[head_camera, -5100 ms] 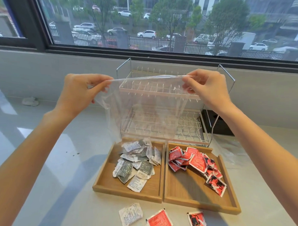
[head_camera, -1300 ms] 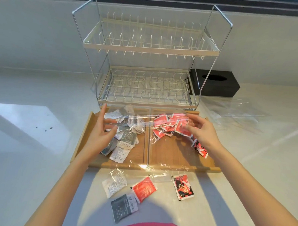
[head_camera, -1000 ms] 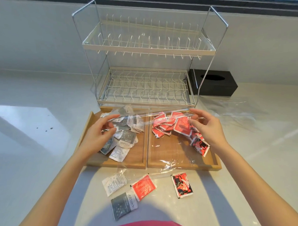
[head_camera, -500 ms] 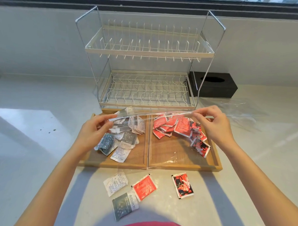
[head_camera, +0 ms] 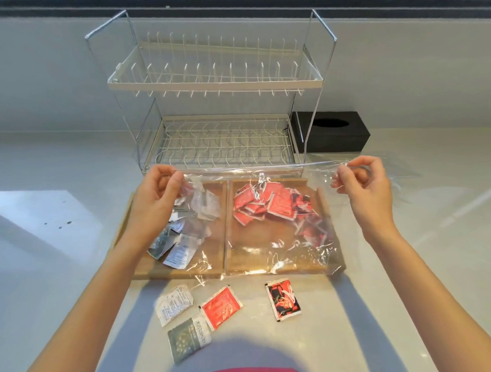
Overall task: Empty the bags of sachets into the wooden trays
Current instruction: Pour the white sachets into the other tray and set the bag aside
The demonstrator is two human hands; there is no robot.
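Note:
Between my hands hangs an empty clear plastic bag [head_camera: 267, 243], stretched over both wooden trays. My left hand [head_camera: 156, 201] pinches its top left corner. My right hand [head_camera: 363, 188] pinches the top right corner. The left tray [head_camera: 178, 271] holds several white and grey sachets [head_camera: 192, 220]. In the right tray [head_camera: 288, 268] lie several red sachets [head_camera: 268, 206]. On the counter in front of the trays are loose sachets: a white one [head_camera: 174, 303], a grey one [head_camera: 188, 339], a red one [head_camera: 222, 307] and a red-and-black one [head_camera: 283, 300].
A two-tier wire dish rack [head_camera: 214, 105] stands right behind the trays. To its right sits a black tissue box [head_camera: 334, 132]. Another clear bag [head_camera: 402, 170] lies flat on the white counter at the right. A wall and window ledge close off the back.
Both hands have risen and spread apart, lifting the bag's top edge higher and stretching it wider. Five seconds ago the bag was held up in front of the rack.

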